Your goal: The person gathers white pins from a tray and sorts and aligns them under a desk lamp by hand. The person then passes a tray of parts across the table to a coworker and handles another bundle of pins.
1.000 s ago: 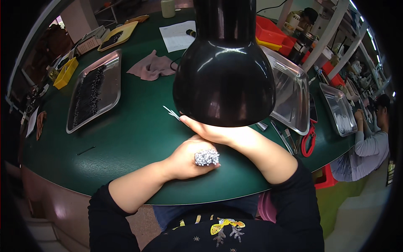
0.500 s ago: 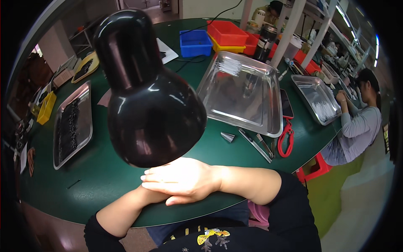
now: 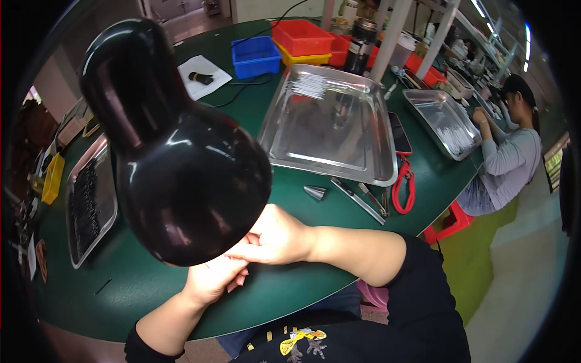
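Observation:
My left hand [image 3: 209,281] and my right hand [image 3: 281,239] meet over the green table under the black lamp head [image 3: 193,193]. Both have curled fingers, the right thumb and fingers touching the left fingertips. The lamp head hides part of both hands, and whatever may be between the fingers cannot be made out. Right of the lamp lie a small metal cone [image 3: 315,192], a silver pen-like tool [image 3: 357,201] and tweezers [image 3: 371,198]. Beyond them is a large metal tray [image 3: 327,154] with a bundle of thin white sticks [image 3: 308,86] at its far end.
Left stands a metal tray [image 3: 111,209] of small black pieces; a thin black rod [image 3: 104,287] lies nearer. A phone [image 3: 398,134] with red strap [image 3: 403,190] is at right. Blue [image 3: 256,57] and red bins [image 3: 301,37] stand behind. A co-worker [image 3: 511,145] sits by another tray [image 3: 445,127].
My right hand was lying flat over my left wrist; now both hands are drawn into contact at the fingers, which are bent. The whole view has shifted, with the lamp lower and further left.

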### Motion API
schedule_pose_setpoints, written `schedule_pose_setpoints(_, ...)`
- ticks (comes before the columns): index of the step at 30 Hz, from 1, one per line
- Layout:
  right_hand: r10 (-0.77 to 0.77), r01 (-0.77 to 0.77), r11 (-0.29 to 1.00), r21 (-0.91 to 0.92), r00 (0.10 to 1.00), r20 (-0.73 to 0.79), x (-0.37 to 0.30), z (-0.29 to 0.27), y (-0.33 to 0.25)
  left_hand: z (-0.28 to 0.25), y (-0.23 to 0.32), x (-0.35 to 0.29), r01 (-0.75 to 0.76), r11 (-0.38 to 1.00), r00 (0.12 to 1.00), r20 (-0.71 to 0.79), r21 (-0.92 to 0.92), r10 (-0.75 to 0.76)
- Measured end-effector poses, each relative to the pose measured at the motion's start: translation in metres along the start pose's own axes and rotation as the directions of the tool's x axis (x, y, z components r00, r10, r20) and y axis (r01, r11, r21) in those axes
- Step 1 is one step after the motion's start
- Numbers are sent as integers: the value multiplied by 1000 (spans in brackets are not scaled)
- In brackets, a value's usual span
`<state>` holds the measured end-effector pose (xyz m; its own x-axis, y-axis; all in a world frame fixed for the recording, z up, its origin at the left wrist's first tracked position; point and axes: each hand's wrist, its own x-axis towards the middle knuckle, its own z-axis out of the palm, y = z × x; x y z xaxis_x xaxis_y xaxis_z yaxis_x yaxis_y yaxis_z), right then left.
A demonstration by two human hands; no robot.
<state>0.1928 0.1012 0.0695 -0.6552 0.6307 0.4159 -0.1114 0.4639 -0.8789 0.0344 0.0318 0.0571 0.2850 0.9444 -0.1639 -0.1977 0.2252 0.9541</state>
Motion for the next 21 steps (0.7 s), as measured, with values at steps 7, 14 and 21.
schedule_pose_setpoints(7, 123, -101, 924, 368, 992, -37, 5, 6, 7, -3, -1, 1, -14, 970, 1000, 1, -245, 15)
schedule_pose_setpoints(14, 308, -333, 925, 185, 939, 153, -2, -13, 3, -6, -2, 4, 118, 921, 986, -63, -371, -152)
schedule_pose_setpoints(21, 37, -12, 920, 392, 998, -56, -4, -2, 22, -12, -17, 1, 19, 911, 997, -56, -412, -46)
